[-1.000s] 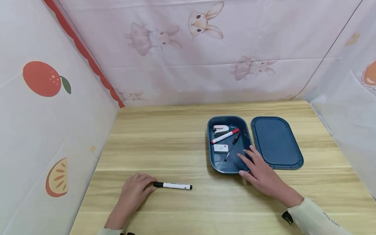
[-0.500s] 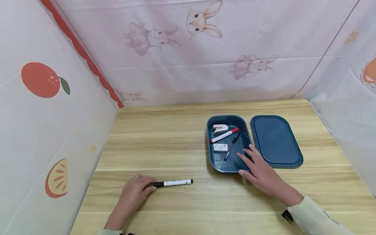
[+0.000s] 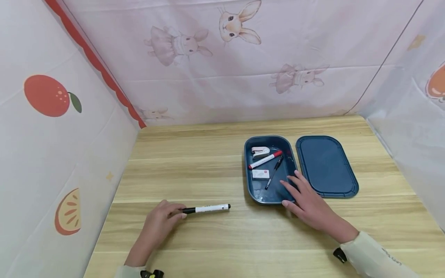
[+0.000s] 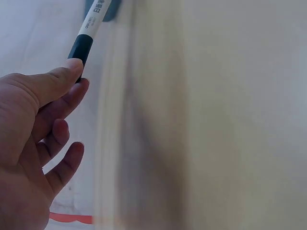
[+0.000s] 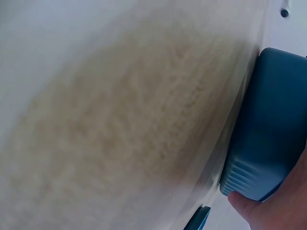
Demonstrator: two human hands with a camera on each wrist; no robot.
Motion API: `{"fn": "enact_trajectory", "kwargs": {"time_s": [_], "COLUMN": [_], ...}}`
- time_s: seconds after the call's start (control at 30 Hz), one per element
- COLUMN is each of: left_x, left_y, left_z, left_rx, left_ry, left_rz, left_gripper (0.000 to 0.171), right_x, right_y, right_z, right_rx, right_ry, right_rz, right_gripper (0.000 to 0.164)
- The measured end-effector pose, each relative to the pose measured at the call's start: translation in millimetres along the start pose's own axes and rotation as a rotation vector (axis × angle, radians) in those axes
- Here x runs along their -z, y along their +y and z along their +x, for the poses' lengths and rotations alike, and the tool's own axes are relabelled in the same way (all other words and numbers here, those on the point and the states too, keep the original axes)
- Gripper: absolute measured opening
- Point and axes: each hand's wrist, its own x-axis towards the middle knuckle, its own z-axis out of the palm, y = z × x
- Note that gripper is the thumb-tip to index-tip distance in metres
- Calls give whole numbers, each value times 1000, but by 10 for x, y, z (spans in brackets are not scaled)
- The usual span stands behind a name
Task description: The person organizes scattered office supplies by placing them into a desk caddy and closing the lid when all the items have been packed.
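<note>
In the head view my left hand point(image 3: 163, 220) pinches a black-capped whiteboard marker point(image 3: 213, 208) by its cap between thumb and index finger. The left wrist view shows the marker point(image 4: 93, 21) pointing away from the hand, the other fingers loosely bent. My right hand point(image 3: 309, 202) rests at the near right corner of a dark blue plastic box point(image 3: 259, 195), fingers spread over its rim. Its thumb point(image 5: 244, 203) touches the box's outer corner in the right wrist view. Inside the box lie a small pink-and-white stapler point(image 3: 260, 152), a red marker point(image 3: 265, 160), a black pen point(image 3: 274, 172) and a small white packet point(image 3: 260, 174).
A flat blue lid point(image 3: 326, 166) lies just right of the box. Both are on a wood-grain table point(image 3: 187, 170), bounded by a pink rabbit-print cloth point(image 3: 208, 85) at the back and white printed cloths at the sides.
My left hand has lifted the whiteboard marker slightly, its free end swinging up and away from the near edge. The right hand has stayed at the box corner.
</note>
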Motion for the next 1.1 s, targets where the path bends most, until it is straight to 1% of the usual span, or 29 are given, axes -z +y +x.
{"fn": "enact_trajectory", "kwargs": {"time_s": [0.13, 0.2, 0.33, 0.4, 0.63, 0.8, 0.93, 1.1], "left_x": [89, 117, 139, 128, 35, -45, -90, -147], "left_y": [63, 102, 170, 201, 352, 513, 625, 720], "left_z": [132, 205, 327, 387, 618, 788, 885, 1000], "left_rx": [22, 39, 82, 89, 58, 44, 26, -11], "left_ry": [1, -10, -38, -45, -41, -56, -61, -55], "left_rz": [-68, -106, -168, -189, -215, -216, -219, -212], "left_gripper": [23, 22, 20, 20, 20, 21, 21, 22], "right_x": [-5, -3, -9, -17, -17, 2, 8, 15], "right_y": [-10, -7, -9, -8, -4, 4, -2, -15], "right_z": [7, 6, 6, 4, -7, -13, -14, -12], "right_rx": [-1, -1, 1, 1, -5, -8, -7, -6], "right_ry": [-2, -1, 5, 9, 10, 7, 0, -4], "right_rz": [4, 5, 7, 3, -1, 8, 10, 17], "right_gripper": [61, 61, 61, 61, 62, 62, 63, 63]}}
